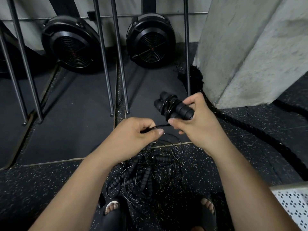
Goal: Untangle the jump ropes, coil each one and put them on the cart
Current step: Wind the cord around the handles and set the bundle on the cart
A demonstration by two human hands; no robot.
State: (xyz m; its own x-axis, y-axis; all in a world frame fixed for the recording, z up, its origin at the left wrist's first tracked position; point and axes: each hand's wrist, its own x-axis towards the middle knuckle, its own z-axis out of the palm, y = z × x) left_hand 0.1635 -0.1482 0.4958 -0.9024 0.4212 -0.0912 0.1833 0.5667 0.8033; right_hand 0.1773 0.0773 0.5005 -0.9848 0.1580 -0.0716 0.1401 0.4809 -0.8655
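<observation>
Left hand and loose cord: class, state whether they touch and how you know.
Touching. The head view shows the left hand pinching the cord between thumb and fingers, beside the handles gripped by the right hand.

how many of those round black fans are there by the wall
2. The left fan and the centre fan both sit low against the back wall, with metal poles passing between them. More may be hidden beyond the frame's left edge.
</observation>
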